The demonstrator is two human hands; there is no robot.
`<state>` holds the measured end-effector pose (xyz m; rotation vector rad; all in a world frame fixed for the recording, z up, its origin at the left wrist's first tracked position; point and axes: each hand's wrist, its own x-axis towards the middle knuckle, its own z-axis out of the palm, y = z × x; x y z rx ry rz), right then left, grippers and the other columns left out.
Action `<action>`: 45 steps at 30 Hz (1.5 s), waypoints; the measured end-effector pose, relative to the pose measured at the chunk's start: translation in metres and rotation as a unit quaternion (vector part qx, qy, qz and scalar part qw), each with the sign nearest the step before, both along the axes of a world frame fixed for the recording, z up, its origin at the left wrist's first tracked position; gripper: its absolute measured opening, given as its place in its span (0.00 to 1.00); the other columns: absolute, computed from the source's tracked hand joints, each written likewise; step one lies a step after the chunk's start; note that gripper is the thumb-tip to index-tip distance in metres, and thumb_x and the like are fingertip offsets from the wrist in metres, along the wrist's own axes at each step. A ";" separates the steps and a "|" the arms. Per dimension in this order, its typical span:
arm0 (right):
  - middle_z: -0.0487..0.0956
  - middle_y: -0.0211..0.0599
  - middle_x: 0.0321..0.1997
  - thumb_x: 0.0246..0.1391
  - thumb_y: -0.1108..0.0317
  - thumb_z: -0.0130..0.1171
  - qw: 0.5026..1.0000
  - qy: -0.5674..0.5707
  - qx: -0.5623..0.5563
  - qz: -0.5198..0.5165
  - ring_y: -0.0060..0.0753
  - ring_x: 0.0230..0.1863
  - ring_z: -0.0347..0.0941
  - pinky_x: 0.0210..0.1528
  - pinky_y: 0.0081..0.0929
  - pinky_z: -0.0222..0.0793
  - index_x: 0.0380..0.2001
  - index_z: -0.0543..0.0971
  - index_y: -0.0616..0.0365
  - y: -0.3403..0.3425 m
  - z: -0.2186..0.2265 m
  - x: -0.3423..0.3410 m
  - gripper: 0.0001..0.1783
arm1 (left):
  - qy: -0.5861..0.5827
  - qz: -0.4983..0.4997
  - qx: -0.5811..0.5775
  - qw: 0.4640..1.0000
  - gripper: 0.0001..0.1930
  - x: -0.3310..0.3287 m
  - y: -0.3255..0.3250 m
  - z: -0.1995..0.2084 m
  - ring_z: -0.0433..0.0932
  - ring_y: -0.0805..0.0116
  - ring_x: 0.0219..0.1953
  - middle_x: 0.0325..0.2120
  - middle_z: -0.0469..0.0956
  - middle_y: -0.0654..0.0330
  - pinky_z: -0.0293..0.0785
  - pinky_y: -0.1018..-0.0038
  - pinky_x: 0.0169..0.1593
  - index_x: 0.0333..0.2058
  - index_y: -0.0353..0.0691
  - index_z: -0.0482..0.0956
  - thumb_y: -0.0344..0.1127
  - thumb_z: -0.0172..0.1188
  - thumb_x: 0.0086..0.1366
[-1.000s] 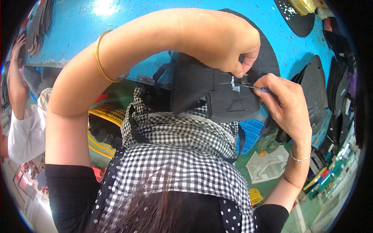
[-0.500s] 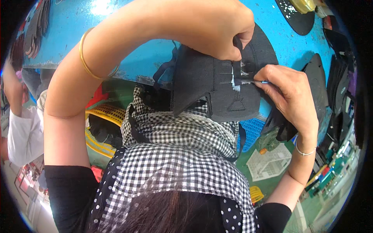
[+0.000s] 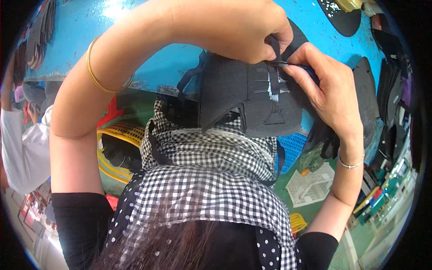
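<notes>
A flat black fabric piece (image 3: 222,90) with stitched lines lies over the front edge of the blue table. White, glue-like patches (image 3: 273,95) show along a narrow black strip on it. My left hand (image 3: 258,33) reaches across from the upper left and pinches the upper end of that black strip (image 3: 276,54). Close beside it, my right hand (image 3: 330,87) grips a thin dark tool (image 3: 279,64) between thumb and fingers. Its tip is at the strip, just below my left fingertips. What kind of tool it is cannot be made out.
Stacked black pieces (image 3: 389,85) line the right side of the blue table (image 3: 157,67). More dark pieces (image 3: 41,38) hang at the upper left. A yellow basket (image 3: 119,139) and a blue crate (image 3: 291,150) stand below. A person in a white sleeve (image 3: 27,148) is at left.
My right hand has moved up along the strip with the thin tool, from beside the lower white patch to my left fingertips. The left hand keeps its pinch, with only a slight shift.
</notes>
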<state>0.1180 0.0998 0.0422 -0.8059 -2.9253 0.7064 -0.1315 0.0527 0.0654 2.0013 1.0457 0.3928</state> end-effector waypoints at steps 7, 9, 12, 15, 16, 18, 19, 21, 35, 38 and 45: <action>0.83 0.37 0.39 0.54 0.76 0.65 0.999 0.002 0.024 -0.044 0.37 0.36 0.81 0.42 0.26 0.75 0.43 0.77 0.60 -0.031 0.025 0.000 0.13 | -0.131 0.127 -0.065 0.981 0.09 -0.009 0.002 -0.015 0.78 0.73 0.30 0.27 0.83 0.60 0.71 0.74 0.35 0.38 0.34 0.84 0.33 0.59 0.66; 0.84 0.40 0.52 0.51 0.73 0.68 0.993 0.017 0.116 0.018 0.42 0.40 0.84 0.40 0.30 0.80 0.46 0.78 0.57 -0.053 0.015 -0.008 0.18 | -0.209 0.170 -0.040 0.962 0.08 -0.014 -0.001 -0.024 0.75 0.83 0.28 0.26 0.81 0.68 0.69 0.81 0.32 0.40 0.35 0.85 0.34 0.61 0.68; 0.79 0.45 0.61 0.46 0.67 0.73 0.980 -0.095 0.174 0.014 0.38 0.34 0.85 0.32 0.28 0.79 0.53 0.78 0.57 -0.086 0.001 -0.018 0.28 | -0.288 0.206 -0.074 0.932 0.08 -0.029 -0.006 -0.028 0.74 0.84 0.26 0.26 0.82 0.66 0.68 0.85 0.30 0.40 0.35 0.86 0.33 0.64 0.68; 0.78 0.49 0.63 0.44 0.66 0.75 0.970 -0.115 0.214 -0.016 0.35 0.30 0.85 0.29 0.26 0.79 0.54 0.77 0.57 -0.096 -0.007 -0.025 0.32 | -0.292 0.236 -0.020 0.927 0.08 -0.045 -0.008 -0.024 0.76 0.81 0.24 0.24 0.82 0.63 0.70 0.83 0.28 0.42 0.34 0.87 0.32 0.65 0.68; 0.80 0.49 0.59 0.45 0.67 0.73 0.977 -0.087 0.195 -0.011 0.34 0.29 0.83 0.28 0.26 0.77 0.51 0.77 0.58 -0.091 -0.006 -0.024 0.28 | -0.283 0.245 -0.001 0.927 0.09 -0.048 -0.008 -0.021 0.77 0.81 0.24 0.23 0.83 0.62 0.70 0.83 0.28 0.43 0.34 0.87 0.32 0.66 0.68; 0.83 0.47 0.50 0.52 0.68 0.68 0.991 0.029 0.130 -0.031 0.26 0.24 0.78 0.23 0.23 0.73 0.44 0.78 0.58 -0.074 -0.007 -0.021 0.16 | -0.256 0.238 0.017 0.937 0.08 -0.052 -0.009 -0.013 0.76 0.81 0.23 0.23 0.83 0.61 0.69 0.83 0.27 0.42 0.34 0.87 0.32 0.65 0.69; 0.84 0.43 0.47 0.55 0.68 0.66 0.994 0.053 0.089 -0.037 0.23 0.23 0.78 0.23 0.23 0.72 0.42 0.78 0.57 -0.064 -0.004 -0.014 0.12 | -0.253 0.238 0.023 0.938 0.07 -0.051 -0.009 -0.010 0.76 0.81 0.22 0.23 0.84 0.61 0.68 0.83 0.27 0.41 0.35 0.87 0.32 0.65 0.69; 0.85 0.37 0.45 0.59 0.67 0.64 0.967 0.132 -0.069 -0.206 0.22 0.27 0.78 0.27 0.24 0.73 0.42 0.79 0.57 -0.044 0.000 0.009 0.10 | -0.239 0.222 0.002 0.945 0.07 -0.046 -0.009 -0.001 0.74 0.83 0.22 0.23 0.84 0.62 0.65 0.83 0.26 0.38 0.35 0.86 0.33 0.64 0.70; 0.75 0.28 0.36 0.76 0.63 0.48 0.680 0.447 -0.147 -0.562 0.13 0.19 0.49 0.19 0.16 0.45 0.57 0.74 0.62 0.004 0.053 0.274 0.16 | -0.024 -0.009 -0.014 1.000 0.09 0.025 -0.004 -0.040 0.84 0.57 0.31 0.28 0.85 0.52 0.79 0.64 0.38 0.32 0.37 0.88 0.35 0.71 0.53; 0.72 0.26 0.34 0.75 0.65 0.49 0.779 0.388 -0.188 -0.455 0.10 0.19 0.52 0.18 0.15 0.45 0.58 0.73 0.62 -0.014 0.051 0.233 0.15 | -0.016 0.005 0.042 0.999 0.08 0.025 -0.007 -0.051 0.85 0.57 0.34 0.28 0.85 0.52 0.79 0.63 0.40 0.31 0.36 0.88 0.34 0.71 0.54; 0.80 0.41 0.30 0.51 0.79 0.67 0.988 0.035 -0.097 -0.118 0.38 0.31 0.80 0.35 0.28 0.73 0.33 0.79 0.64 -0.035 0.021 0.074 0.07 | 0.044 0.015 0.142 0.989 0.10 0.025 -0.008 -0.042 0.84 0.53 0.32 0.28 0.85 0.51 0.77 0.63 0.37 0.30 0.34 0.84 0.36 0.68 0.57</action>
